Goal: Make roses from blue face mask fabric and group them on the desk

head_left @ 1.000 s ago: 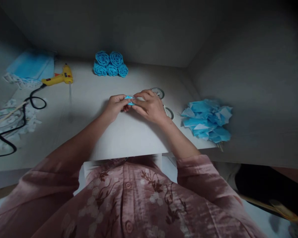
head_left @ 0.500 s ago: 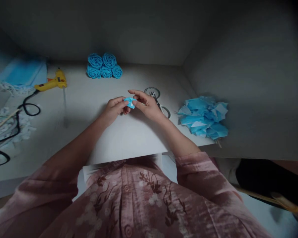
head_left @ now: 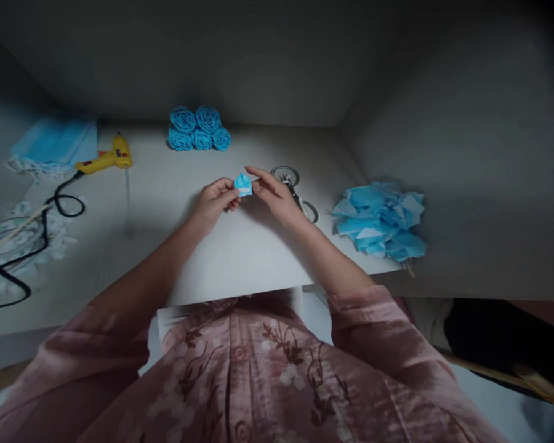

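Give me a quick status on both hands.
Left hand and right hand pinch folded blue piece. Scissors beside right hand. Nothing between.

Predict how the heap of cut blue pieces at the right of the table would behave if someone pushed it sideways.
The heap of blue pieces looks like thin, loosely piled sheet scraps, so it is probably light and floppy. A push would likely scatter it rather than slide it whole. It lies near the table edge, so some pieces might fall off.
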`<state>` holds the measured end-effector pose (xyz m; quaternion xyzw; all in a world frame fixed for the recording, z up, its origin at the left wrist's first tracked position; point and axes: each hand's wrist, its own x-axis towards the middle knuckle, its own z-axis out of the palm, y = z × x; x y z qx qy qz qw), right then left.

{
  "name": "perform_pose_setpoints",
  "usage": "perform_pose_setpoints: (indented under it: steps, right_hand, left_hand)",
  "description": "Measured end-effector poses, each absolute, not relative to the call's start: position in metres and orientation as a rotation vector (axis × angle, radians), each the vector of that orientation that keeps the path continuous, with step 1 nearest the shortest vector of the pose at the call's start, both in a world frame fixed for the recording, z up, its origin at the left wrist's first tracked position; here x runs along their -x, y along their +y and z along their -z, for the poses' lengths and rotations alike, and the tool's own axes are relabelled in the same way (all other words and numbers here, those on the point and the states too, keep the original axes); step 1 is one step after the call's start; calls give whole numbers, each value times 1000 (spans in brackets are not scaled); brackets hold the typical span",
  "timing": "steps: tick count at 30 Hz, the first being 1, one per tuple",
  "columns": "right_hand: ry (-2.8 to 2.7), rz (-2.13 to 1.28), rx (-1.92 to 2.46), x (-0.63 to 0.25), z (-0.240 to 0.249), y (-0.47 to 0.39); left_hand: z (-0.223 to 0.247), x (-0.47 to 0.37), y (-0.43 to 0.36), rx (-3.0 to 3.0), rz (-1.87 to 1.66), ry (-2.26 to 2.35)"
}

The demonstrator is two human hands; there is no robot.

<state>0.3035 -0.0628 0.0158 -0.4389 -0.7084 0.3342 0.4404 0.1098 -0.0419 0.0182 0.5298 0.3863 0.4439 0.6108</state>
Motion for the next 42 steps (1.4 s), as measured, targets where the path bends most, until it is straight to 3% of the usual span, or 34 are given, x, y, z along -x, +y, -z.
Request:
perform_pose_setpoints:
  steps: [16,21,25,42]
  right_hand:
    - [-1705,-686,1168,-312,-16,-50]
    - [-1509,-436,1457,-382,-32,-22]
    - [-1543,-423,1690,-415,-29,-25]
    - [-1746,-343,2172,-393,-30,-15]
  left_hand:
    - [-14,-104,-39,-1358,-985,978]
    - [-13,-102,-36,-1296,-992,960]
    - [-15,-104,-38,-1292,-963,931]
    - [-8,-103,-31,-1293,-974,885]
